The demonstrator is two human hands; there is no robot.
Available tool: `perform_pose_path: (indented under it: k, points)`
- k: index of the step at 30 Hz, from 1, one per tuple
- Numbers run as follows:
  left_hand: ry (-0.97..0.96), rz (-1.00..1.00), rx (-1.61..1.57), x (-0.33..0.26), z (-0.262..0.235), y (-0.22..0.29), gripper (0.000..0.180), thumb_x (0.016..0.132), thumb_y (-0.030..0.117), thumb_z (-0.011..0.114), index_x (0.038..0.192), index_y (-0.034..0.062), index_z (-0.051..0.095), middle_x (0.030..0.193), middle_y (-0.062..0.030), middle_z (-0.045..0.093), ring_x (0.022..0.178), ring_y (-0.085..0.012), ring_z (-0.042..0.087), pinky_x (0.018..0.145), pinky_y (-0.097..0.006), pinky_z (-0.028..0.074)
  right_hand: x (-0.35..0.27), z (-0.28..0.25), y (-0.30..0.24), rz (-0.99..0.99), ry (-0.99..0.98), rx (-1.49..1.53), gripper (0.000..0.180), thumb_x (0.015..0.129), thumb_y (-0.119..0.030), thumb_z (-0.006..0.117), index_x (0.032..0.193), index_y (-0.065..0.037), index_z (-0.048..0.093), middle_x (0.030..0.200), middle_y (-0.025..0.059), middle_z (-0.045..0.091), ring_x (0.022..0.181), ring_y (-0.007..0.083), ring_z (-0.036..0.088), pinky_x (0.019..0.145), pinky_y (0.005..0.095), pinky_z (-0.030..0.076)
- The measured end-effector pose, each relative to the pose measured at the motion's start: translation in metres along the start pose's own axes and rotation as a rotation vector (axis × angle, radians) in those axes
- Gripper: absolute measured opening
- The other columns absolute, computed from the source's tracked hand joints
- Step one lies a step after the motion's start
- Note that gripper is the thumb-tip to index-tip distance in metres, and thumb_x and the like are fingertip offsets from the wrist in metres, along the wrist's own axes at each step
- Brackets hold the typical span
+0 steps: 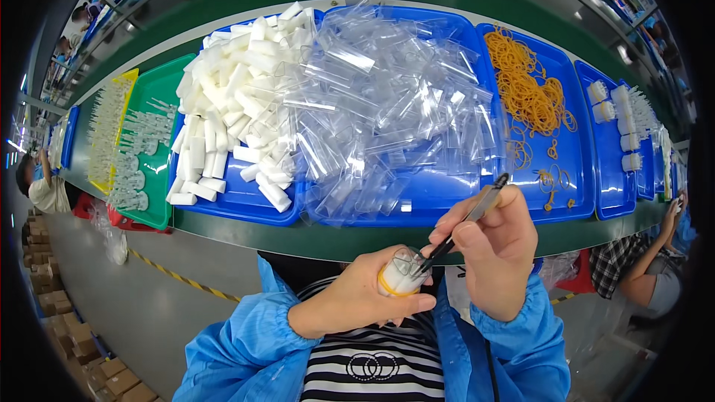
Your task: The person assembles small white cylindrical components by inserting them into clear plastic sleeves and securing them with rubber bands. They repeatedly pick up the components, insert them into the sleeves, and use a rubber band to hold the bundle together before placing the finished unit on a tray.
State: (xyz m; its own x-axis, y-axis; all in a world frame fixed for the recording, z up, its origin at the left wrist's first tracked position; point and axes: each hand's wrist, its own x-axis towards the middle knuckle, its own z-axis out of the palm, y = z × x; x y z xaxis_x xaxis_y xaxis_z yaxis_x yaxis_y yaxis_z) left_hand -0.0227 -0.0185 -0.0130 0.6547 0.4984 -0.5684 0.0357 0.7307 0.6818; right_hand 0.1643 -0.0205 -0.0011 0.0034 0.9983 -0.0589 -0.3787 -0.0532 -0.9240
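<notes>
The left hand [350, 299] is clasping a banded bundle of white tubes [401, 275], just beside the right hand [495, 253], which is pinching tweezers [465, 225] whose tips are touching the bundle's top.

bundle [401, 277] mostly hidden in left hand [357, 299], far trays [646, 150] too small

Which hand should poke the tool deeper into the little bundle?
Probably the right hand. It already grips the tool, whose tip touches the top of the bundle. The left hand is wrapped around the bundle, holding it upright, so it is busy steadying.
</notes>
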Motion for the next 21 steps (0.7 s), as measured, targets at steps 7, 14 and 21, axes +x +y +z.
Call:
perform_pose_path:
  k: [7,14,21]
  points:
    - [-0.006,-0.057,-0.012,0.004,-0.001,-0.007,0.037,0.086,0.023,0.081,0.109,0.0042,0.058,0.080,-0.0002,0.061,0.059,-0.0060,0.059,0.048,-0.019,0.045,-0.013,0.005,0.002,-0.155,-0.062,-0.162,0.032,0.090,0.007,0.068,0.113,0.004,0.045,0.102,0.0195,0.067,0.085,0.0204,0.069,0.080,0.0356,0.059]
    - [-0.015,-0.055,-0.012,0.003,0.000,-0.007,0.037,0.086,0.025,0.081,0.108,0.0052,0.058,0.080,0.0009,0.061,0.060,-0.0056,0.060,0.049,-0.019,0.045,-0.003,0.002,0.004,-0.130,-0.052,-0.077,0.028,0.092,0.005,0.066,0.112,0.004,0.046,0.100,0.0201,0.067,0.088,0.0211,0.069,0.078,0.0339,0.059]
    - [-0.035,-0.058,-0.029,0.002,0.000,-0.004,0.036,0.086,0.023,0.081,0.108,0.0060,0.058,0.082,0.0009,0.062,0.063,-0.0057,0.062,0.050,-0.019,0.046,0.006,-0.001,0.002,0.109,-0.054,-0.019,0.026,0.094,0.002,0.065,0.111,0.002,0.046,0.101,0.0191,0.067,0.090,0.0210,0.069,0.077,0.0337,0.060]
